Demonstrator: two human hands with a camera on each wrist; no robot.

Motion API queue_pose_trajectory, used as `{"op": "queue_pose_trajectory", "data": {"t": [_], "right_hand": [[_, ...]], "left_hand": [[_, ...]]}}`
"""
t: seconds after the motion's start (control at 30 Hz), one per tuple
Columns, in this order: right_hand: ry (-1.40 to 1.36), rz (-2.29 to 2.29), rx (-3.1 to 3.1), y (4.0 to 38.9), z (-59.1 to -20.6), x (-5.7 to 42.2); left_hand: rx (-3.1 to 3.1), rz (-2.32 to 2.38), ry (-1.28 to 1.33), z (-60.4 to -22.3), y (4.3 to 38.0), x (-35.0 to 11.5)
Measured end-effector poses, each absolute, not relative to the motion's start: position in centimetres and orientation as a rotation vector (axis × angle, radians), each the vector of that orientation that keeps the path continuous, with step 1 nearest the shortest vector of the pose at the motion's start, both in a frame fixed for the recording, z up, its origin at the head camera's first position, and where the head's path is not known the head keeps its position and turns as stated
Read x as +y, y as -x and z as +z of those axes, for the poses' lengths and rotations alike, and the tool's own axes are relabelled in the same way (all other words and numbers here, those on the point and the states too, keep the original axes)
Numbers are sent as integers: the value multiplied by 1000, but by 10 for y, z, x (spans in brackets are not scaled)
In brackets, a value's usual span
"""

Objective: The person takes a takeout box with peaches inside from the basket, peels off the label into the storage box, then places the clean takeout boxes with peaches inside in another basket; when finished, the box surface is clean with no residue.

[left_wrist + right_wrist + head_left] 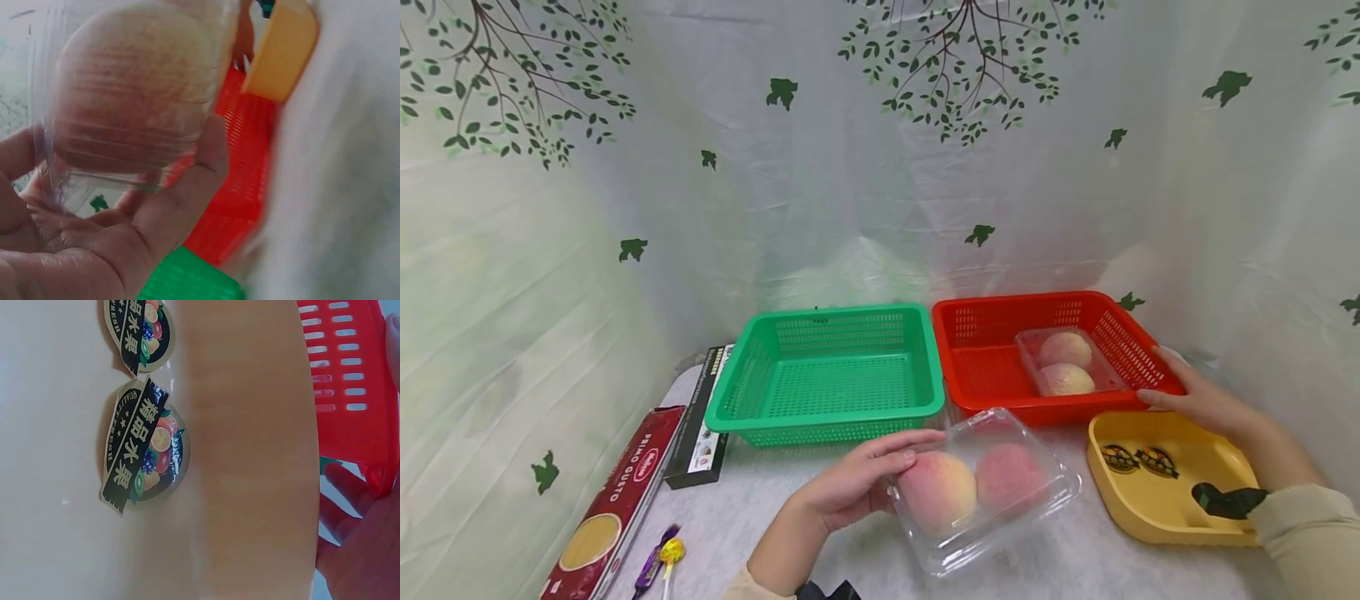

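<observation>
My left hand (868,471) grips the left end of a clear plastic clamshell box (1022,521) above the table, thumb on top. Inside it are two peaches, one pink and yellow (938,492), the other deeper pink (1011,479). In the left wrist view, fingers curl around the box (131,94). My right hand (1206,404) holds the front right corner of a red basket (1000,408), thumb at the front rim and fingers along the side. That basket contains another clear box with two pale peaches (1066,364). The right wrist view shows the basket corner (356,437) beside the hand (369,544).
A yellow tray (1172,508) with two fruit stickers (1156,461) lies below the right forearm. Left of the red basket stands a green basket (823,425). Farther left are a black box (700,442), a red spaghetti pack (617,508), a purple-wrapped sweet (653,562) and a yellow lollipop (672,551).
</observation>
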State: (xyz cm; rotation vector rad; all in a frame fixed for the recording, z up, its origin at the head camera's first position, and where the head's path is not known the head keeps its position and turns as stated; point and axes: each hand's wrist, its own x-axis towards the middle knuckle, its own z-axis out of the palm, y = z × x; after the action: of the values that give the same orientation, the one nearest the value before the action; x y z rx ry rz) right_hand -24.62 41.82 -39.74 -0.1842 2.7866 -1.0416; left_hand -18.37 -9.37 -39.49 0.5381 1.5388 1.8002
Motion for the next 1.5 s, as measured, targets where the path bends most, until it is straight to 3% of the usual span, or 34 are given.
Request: {"op": "queue_pose_trajectory", "data": {"t": [0.47, 1.07, 1.5], "right_hand": [[181, -1087, 2766, 243, -398, 415], [149, -1104, 2758, 244, -405, 416], [149, -1119, 2752, 245, -407, 416]], "left_hand": [[1754, 1963, -367, -341, 231, -60], [2042, 2079, 75, -335, 274, 27], [2510, 1843, 52, -343, 281, 74]]}}
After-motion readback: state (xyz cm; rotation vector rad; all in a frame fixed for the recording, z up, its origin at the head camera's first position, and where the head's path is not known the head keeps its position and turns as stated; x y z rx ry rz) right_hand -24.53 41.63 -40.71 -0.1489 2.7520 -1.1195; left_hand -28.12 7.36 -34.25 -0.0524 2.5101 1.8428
